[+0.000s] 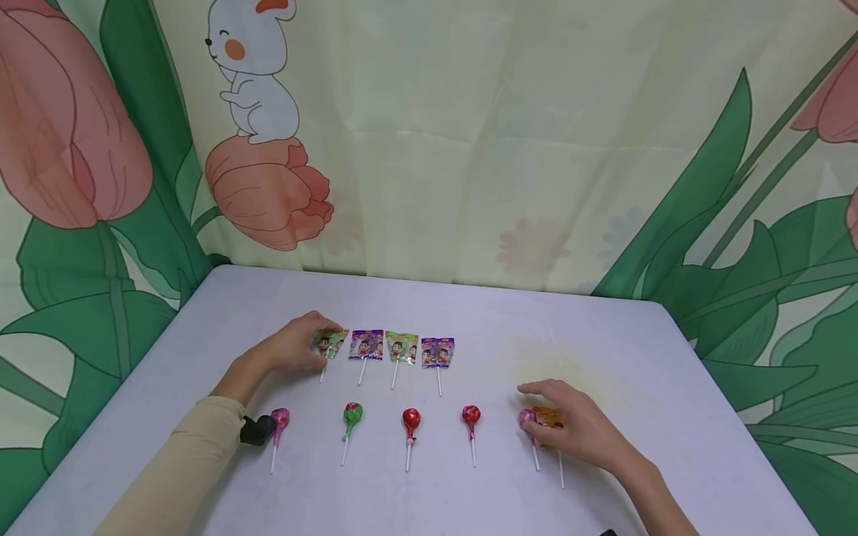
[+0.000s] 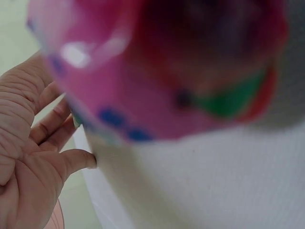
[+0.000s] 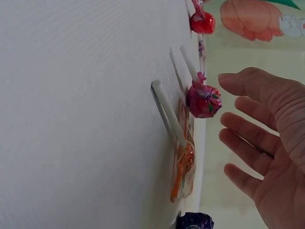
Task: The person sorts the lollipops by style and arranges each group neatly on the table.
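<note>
At the back row's left end, my left hand [image 1: 299,344] holds a green flat-wrapped lollipop [image 1: 333,343] between thumb and fingers; most of its wrapper's left side is hidden. A pink round lollipop [image 1: 280,418] lies by the left wrist and looms large and blurred in the left wrist view. On the right, my right hand [image 1: 579,420] hovers with spread fingers near another pink round lollipop [image 3: 204,99] and an orange flat-wrapped lollipop [image 3: 183,171]. In the right wrist view its fingertips stand apart from both.
Two purple flat-wrapped lollipops [image 1: 366,345] and another green one [image 1: 402,348] continue the back row. In front lie a green round lollipop [image 1: 351,414] and two red ones [image 1: 412,418]. A dark purple wrapper [image 3: 194,221] shows low in the right wrist view. Behind the white table [image 1: 375,506] hangs a printed curtain.
</note>
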Motion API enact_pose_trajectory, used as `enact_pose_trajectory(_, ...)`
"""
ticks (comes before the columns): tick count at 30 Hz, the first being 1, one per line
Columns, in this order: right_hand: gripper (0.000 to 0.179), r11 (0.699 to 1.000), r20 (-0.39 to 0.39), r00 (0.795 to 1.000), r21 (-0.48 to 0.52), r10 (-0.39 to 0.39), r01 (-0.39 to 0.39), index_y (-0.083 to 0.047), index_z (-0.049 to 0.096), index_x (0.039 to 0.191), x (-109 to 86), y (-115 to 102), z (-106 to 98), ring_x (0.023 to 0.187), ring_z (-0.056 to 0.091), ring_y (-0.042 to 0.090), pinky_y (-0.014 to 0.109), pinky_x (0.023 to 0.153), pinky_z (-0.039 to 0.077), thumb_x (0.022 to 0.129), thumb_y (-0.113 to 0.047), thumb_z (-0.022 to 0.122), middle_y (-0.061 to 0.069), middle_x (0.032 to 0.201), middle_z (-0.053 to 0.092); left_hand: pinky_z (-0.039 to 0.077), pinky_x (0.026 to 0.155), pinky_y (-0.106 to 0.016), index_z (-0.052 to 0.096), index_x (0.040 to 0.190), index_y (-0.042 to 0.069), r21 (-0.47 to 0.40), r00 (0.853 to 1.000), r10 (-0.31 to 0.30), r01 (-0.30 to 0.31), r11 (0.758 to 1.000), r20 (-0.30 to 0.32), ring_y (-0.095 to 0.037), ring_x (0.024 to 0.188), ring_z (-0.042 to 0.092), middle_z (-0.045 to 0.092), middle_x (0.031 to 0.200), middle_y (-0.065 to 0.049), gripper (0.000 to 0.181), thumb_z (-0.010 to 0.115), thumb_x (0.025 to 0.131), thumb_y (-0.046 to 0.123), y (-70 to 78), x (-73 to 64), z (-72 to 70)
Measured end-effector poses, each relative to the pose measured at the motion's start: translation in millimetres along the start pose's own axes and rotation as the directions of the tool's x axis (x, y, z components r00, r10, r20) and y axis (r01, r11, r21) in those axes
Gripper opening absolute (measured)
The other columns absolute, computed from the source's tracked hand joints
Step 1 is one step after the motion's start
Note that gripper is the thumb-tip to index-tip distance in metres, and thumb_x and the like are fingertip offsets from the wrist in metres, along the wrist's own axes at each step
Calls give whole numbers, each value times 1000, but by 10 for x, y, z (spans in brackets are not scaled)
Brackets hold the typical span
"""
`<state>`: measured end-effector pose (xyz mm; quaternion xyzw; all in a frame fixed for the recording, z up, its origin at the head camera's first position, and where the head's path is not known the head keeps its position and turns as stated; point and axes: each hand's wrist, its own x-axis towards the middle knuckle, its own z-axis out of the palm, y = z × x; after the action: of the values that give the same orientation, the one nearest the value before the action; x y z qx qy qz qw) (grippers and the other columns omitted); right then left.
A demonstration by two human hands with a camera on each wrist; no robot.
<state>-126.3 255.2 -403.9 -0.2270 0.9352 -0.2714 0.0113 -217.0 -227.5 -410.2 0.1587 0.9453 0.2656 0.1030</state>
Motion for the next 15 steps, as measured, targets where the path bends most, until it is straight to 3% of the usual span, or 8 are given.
enact_pose_trajectory(7, 49, 1000, 25, 1000, -11, -15, 16, -17, 67, 129, -95, 70, -60, 117, 63, 22, 41, 96, 56, 83, -20, 85, -6, 127, 67, 46, 107, -55, 63, 135, 3, 6, 1000, 9, -9, 1000, -3, -30, 117, 55, 59, 120, -11, 60, 83, 79, 7, -19, 12, 7)
enact_pose_trajectory(15, 52, 999, 83, 996, -6, 42, -42, -19, 66, 133, -160, 105, -127, 120, 61, 23, 41, 99, 55, 84, -22, 85, -5, 130, 66, 46, 106, -55, 62, 136, 2, 5, 1000, 3, -3, 1000, 3, -30, 116, 55, 58, 120, -12, 61, 83, 79, 7, -17, 11, 12)
